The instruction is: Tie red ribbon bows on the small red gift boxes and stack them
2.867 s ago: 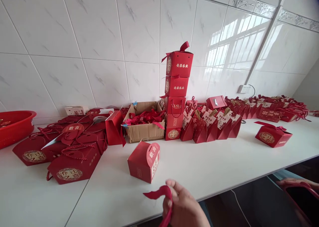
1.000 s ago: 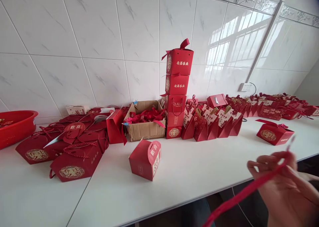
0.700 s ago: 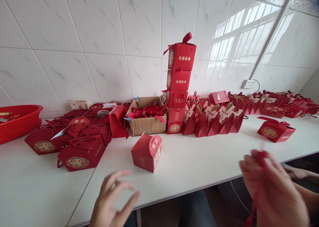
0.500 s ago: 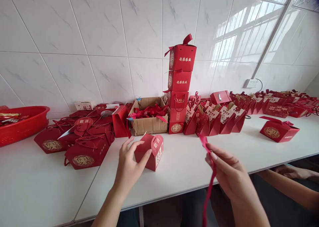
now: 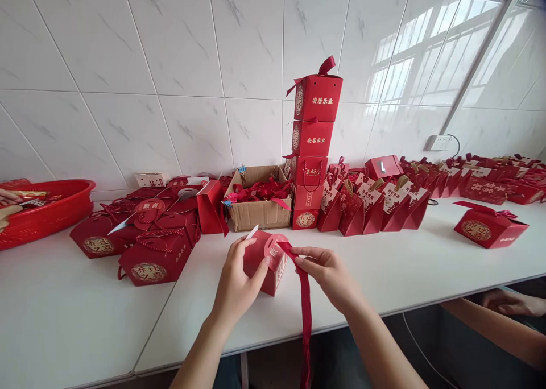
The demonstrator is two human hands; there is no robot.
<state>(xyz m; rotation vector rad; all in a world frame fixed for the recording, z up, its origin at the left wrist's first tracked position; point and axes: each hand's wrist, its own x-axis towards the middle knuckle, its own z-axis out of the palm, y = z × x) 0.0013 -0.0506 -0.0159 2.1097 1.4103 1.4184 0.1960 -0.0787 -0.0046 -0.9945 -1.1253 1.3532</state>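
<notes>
So much red here. The gift box (image 5: 258,248) is plain red, with a round red tab carrying pale gold characters and a whitish end panel with red print. The ribbon (image 5: 305,303) is the same solid red. The stacked boxes (image 5: 314,144) are red with gold lettering and round gold emblems on their sides. The carton (image 5: 261,214) is plain brown cardboard, the basin (image 5: 55,210) glossy red. The worktop (image 5: 405,269) is white, and the wall tiles (image 5: 170,48) are white with faint grey veining.

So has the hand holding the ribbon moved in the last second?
Yes. The right hand with the red ribbon has come left, from below the lone box to the small red box.
</notes>
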